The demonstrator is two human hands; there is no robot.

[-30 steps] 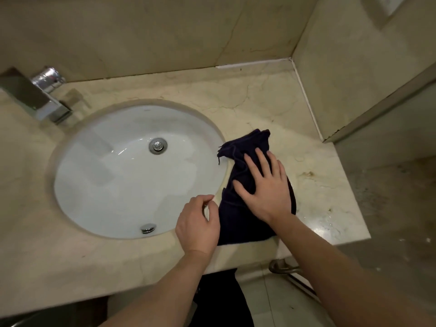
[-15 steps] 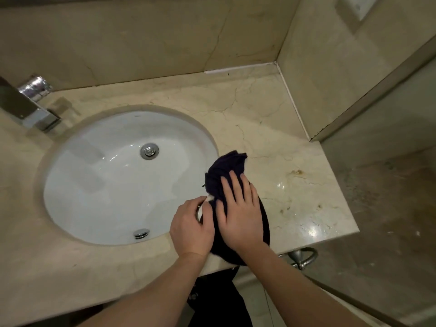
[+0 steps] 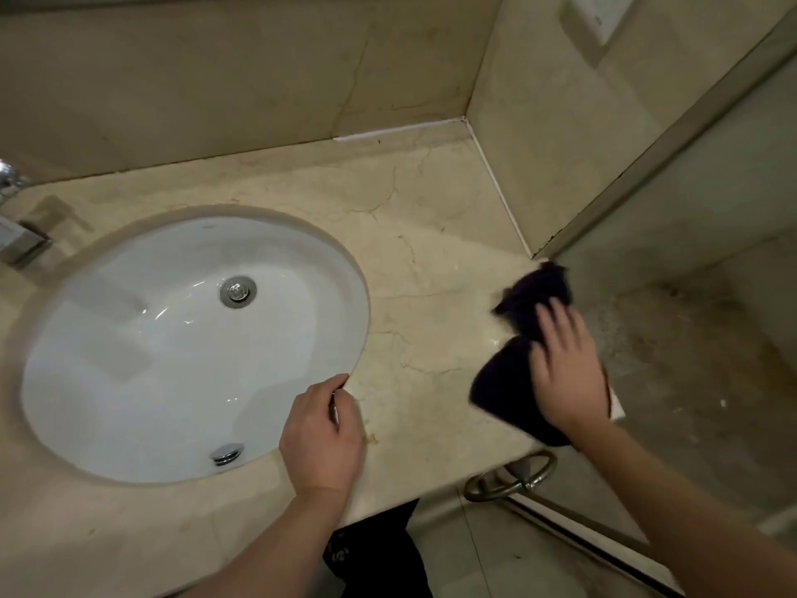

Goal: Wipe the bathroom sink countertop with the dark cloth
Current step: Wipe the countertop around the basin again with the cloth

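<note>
The dark cloth (image 3: pixel 503 392) lies bunched on the beige marble countertop (image 3: pixel 425 252), at its right end near the front corner. My right hand (image 3: pixel 566 375) presses down on the cloth with straight fingers; hand and cloth are motion-blurred. Part of the cloth shows beyond my fingertips, close to the wall corner. My left hand (image 3: pixel 321 438) rests on the countertop at the right rim of the white oval sink (image 3: pixel 172 338), its fingers loosely curled and holding nothing.
A chrome faucet (image 3: pixel 19 241) stands at the far left. The sink has a metal drain (image 3: pixel 237 291) and an overflow fitting (image 3: pixel 226 454). Beige walls close the back and right. A metal ring (image 3: pixel 511 476) hangs below the front edge, beside a glass partition (image 3: pixel 690 261).
My right hand has swept the cloth from beside the sink rim to the right end of the countertop. My left hand has stayed by the sink rim.
</note>
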